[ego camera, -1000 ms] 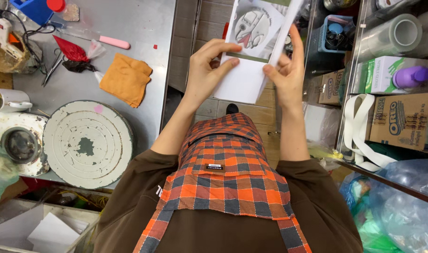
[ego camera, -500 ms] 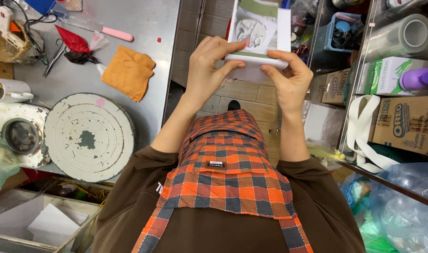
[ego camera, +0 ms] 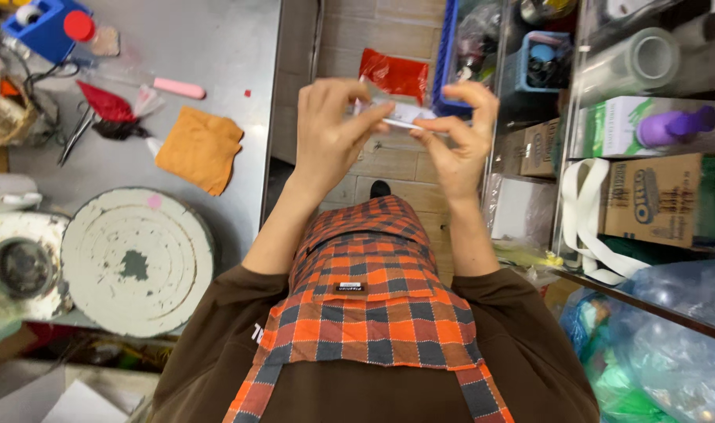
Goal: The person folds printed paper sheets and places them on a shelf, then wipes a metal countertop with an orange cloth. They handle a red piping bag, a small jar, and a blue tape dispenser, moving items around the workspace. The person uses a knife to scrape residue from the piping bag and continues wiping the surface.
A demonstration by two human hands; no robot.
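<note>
tilted edge-on now, white card [ego camera: 400, 123] pinched between both hands, face hidden.

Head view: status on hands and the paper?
Left hand and right hand both pinch folded white paper, held edge-on at chest height. Red bag behind it. Nothing between hands.

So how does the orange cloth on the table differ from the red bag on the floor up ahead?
The orange cloth is dull, soft-looking fabric, while the red bag looks shiny, like plastic. The orange cloth lies on the grey table, left of the left hand; the red bag lies on the tiled floor beyond the right hand. Neither hand touches either; both lie flat.
</note>
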